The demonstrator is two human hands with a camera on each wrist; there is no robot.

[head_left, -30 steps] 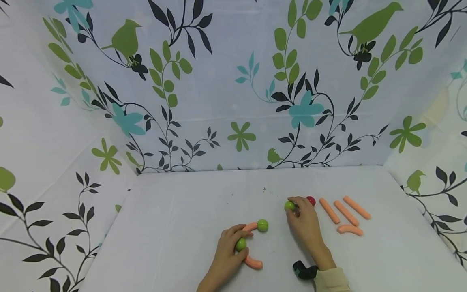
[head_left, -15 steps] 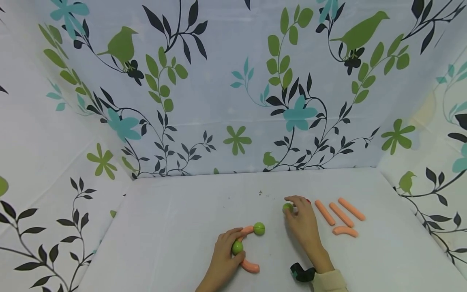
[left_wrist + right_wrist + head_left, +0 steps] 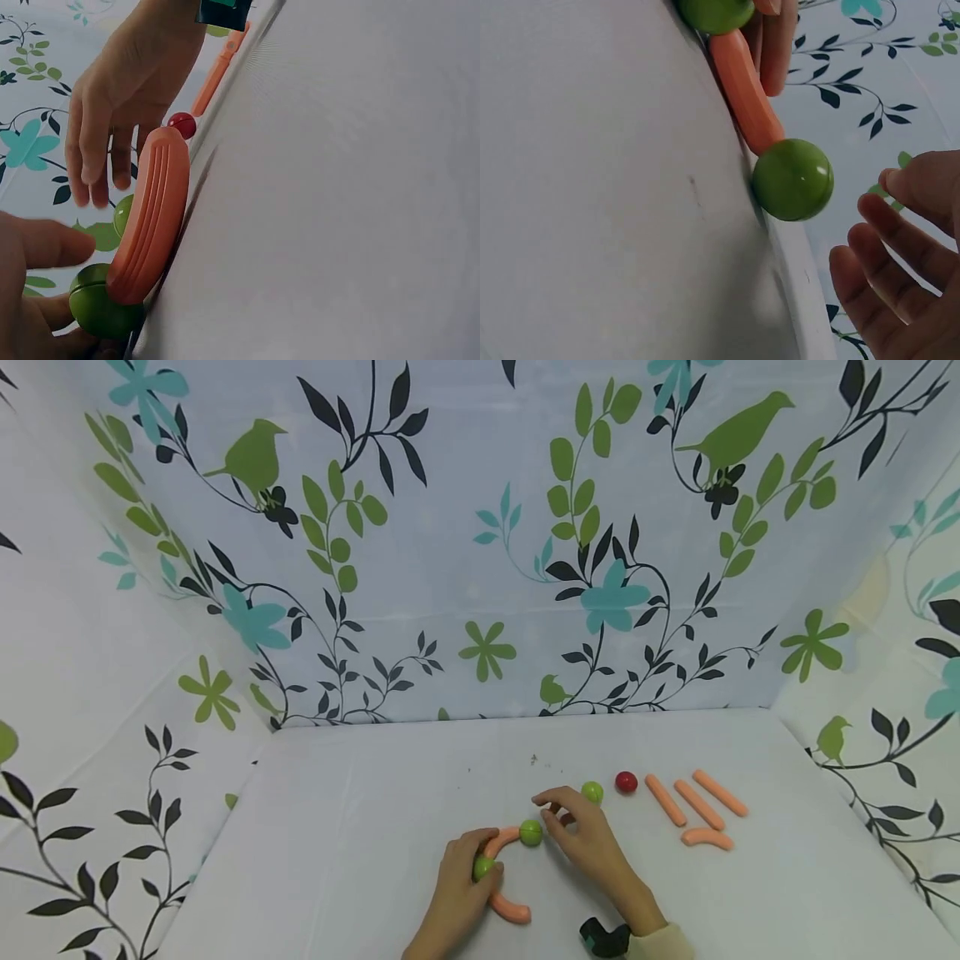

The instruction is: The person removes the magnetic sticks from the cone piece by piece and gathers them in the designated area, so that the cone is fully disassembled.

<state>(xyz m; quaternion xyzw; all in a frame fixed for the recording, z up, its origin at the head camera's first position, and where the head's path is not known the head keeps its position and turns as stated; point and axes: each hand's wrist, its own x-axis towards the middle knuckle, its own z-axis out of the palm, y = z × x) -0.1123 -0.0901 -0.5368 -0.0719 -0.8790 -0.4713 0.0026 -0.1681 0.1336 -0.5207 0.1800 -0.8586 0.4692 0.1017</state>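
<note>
My left hand (image 3: pixel 457 877) grips a green ball (image 3: pixel 482 868) that joins two curved orange sticks. The upper curved stick (image 3: pixel 504 838) ends in a second green ball (image 3: pixel 531 832); the lower one (image 3: pixel 512 910) has a free end and shows large, with grooves, in the left wrist view (image 3: pixel 154 214). My right hand (image 3: pixel 588 835) hovers just right of the second green ball, its fingers loosely bent and holding nothing. In the right wrist view, a gap shows between these fingers (image 3: pixel 889 255) and that ball (image 3: pixel 793 180). A loose green ball (image 3: pixel 592 792) lies behind my right hand.
A red ball (image 3: pixel 626 782) lies right of the loose green ball. Farther right are several orange sticks, among them a straight one (image 3: pixel 699 805) and a curved one (image 3: pixel 707 837). A black device (image 3: pixel 603 937) sits at my right wrist. Patterned cloth (image 3: pixel 480 568) rises behind the white table (image 3: pixel 360 827).
My right hand has moved left and toward me from the loose green ball to the second green ball, uncovering the red ball. My left hand stays on its ball.
</note>
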